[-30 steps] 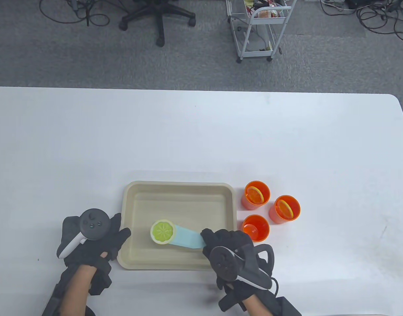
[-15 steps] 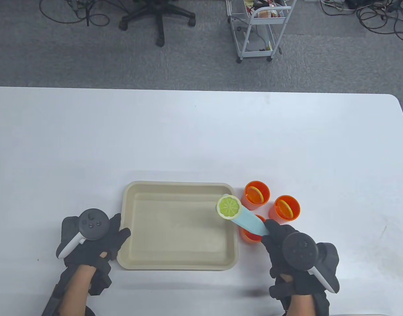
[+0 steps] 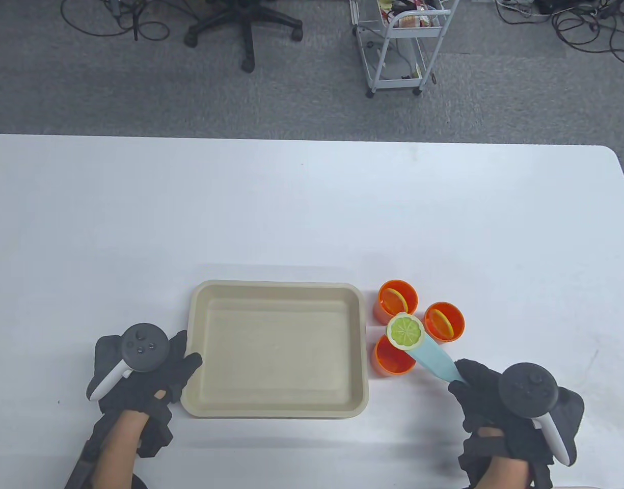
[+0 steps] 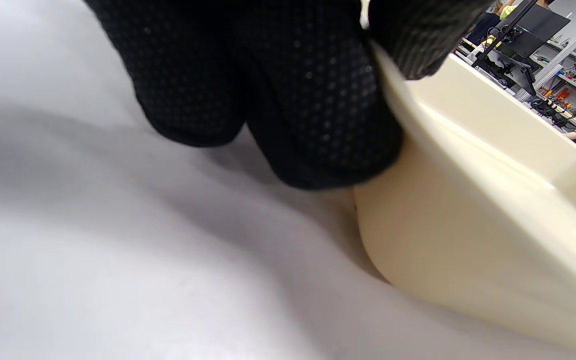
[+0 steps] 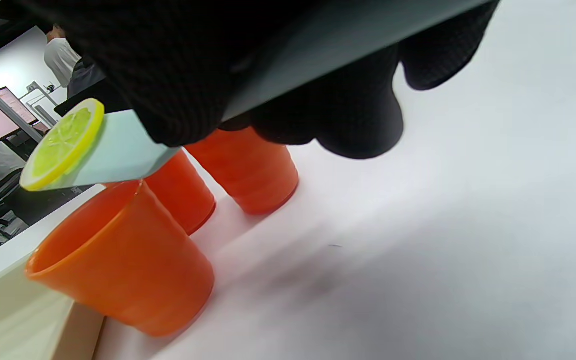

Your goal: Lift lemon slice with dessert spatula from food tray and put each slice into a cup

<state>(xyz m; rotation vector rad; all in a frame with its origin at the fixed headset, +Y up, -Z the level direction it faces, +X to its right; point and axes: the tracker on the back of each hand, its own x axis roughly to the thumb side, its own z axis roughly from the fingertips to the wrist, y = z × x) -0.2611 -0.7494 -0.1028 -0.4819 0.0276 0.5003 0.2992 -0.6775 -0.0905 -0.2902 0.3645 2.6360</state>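
My right hand (image 3: 475,387) grips the handle of a light blue dessert spatula (image 3: 433,359) (image 5: 118,155). A lemon slice (image 3: 406,331) (image 5: 63,145) lies on its blade, held in the air over the near orange cup (image 3: 390,359) (image 5: 118,270). Two more orange cups stand behind, the far one (image 3: 397,301) and the right one (image 3: 444,322), each with a slice inside. The beige food tray (image 3: 276,407) (image 4: 467,215) holds nothing. My left hand (image 3: 182,364) rests against the tray's left rim, fingers (image 4: 317,125) touching it.
The three cups stand close together just right of the tray. White table surface stretches beyond them. An office chair (image 3: 245,25) and a wire cart (image 3: 398,46) stand on the floor past the far edge.
My right hand lifted the spatula with the lemon slice out of the tray and carried it rightward to above the near cup. The left hand stayed still.
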